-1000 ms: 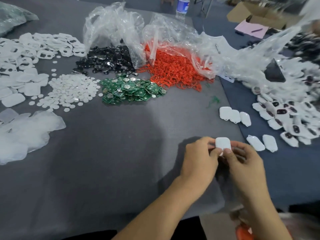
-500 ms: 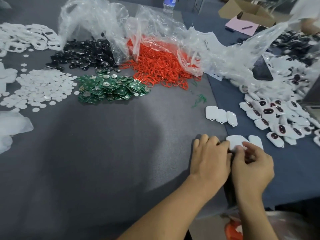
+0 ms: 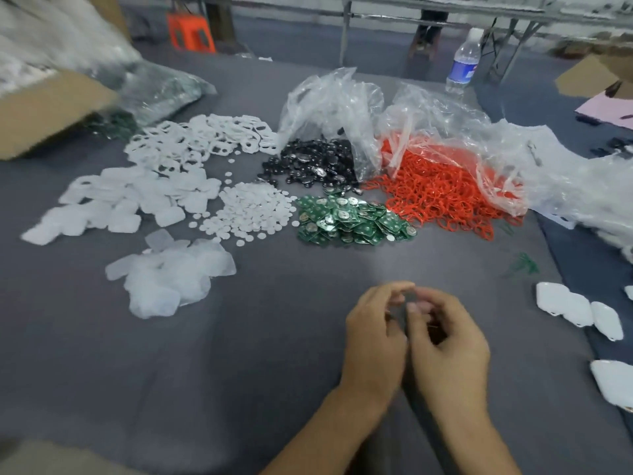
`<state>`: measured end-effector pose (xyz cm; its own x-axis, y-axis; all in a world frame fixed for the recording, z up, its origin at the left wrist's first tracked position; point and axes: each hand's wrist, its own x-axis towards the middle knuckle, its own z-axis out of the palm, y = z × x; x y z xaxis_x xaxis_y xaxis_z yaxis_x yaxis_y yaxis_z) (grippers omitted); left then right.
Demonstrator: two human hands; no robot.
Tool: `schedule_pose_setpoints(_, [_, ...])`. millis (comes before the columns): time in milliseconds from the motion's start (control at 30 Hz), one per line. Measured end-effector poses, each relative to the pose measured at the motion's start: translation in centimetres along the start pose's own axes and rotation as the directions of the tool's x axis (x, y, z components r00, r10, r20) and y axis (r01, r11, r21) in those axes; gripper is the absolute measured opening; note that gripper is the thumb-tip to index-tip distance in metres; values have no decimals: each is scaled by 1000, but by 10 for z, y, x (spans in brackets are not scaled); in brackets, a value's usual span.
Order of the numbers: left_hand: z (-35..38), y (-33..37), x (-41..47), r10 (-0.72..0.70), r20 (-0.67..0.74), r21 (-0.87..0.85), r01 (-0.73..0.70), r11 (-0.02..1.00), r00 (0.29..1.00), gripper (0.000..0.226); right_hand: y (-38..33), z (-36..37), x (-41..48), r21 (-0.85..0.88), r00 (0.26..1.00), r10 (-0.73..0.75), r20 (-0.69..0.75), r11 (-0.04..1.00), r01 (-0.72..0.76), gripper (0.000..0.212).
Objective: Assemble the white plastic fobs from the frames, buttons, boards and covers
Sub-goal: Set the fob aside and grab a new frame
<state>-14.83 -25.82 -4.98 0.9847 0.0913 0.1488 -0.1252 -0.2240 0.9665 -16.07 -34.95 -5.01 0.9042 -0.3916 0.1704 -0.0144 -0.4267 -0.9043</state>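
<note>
No word, brand or number can be read here. The water bottle (image 3: 466,51) carries a blue and white label (image 3: 460,73) round its lower half, but the print on it is blurred to mere smears. The green boards (image 3: 352,217), nearer than the bottle and to its left, show pale markings too small to make out.
</note>
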Motion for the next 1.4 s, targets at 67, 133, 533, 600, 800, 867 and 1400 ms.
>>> schedule_pose_setpoints(67, [-37, -3, 12, -67, -37, 29, 68, 997, 997, 54, -18, 35, -1, 25, 992, -35, 124, 999, 32, 25])
schedule_pose_setpoints(133, [-71, -5, 23, -109, -77, 91, 116, 989, 991, 51, -35, 68, 1, 50, 976, -69, 207, 997, 60, 26])
schedule_pose_setpoints(533, [-215, -38, 161, -23, -428, 453, 237, 860, 903, 33, -135, 254, 74, -22, 834, -193, 516, 971, 238, 27])
schedule_pose_setpoints(600, [-232, -47, 191, -32, -469, 454, 272, 848, 883, 32, -151, 284, 94, -79, 815, -193, 546, 957, 280, 26])
schedule_pose_setpoints(800, [-281, -84, 300, -110, -536, 465, 401, 789, 837, 28, -175, 390, 162, -256, 819, -66, 569, 933, 253, 20])
schedule_pose_setpoints(867, [-293, -96, 324, -157, -510, 496, 438, 750, 846, 22, -177, 416, 179, -326, 805, -28, 593, 905, 272, 23])
schedule_pose_setpoints(1400, [-307, -50, 268, -5, -366, 235, 97, 967, 930, 17, -169, 344, 152, 220, 840, -212, 499, 969, 114, 27])
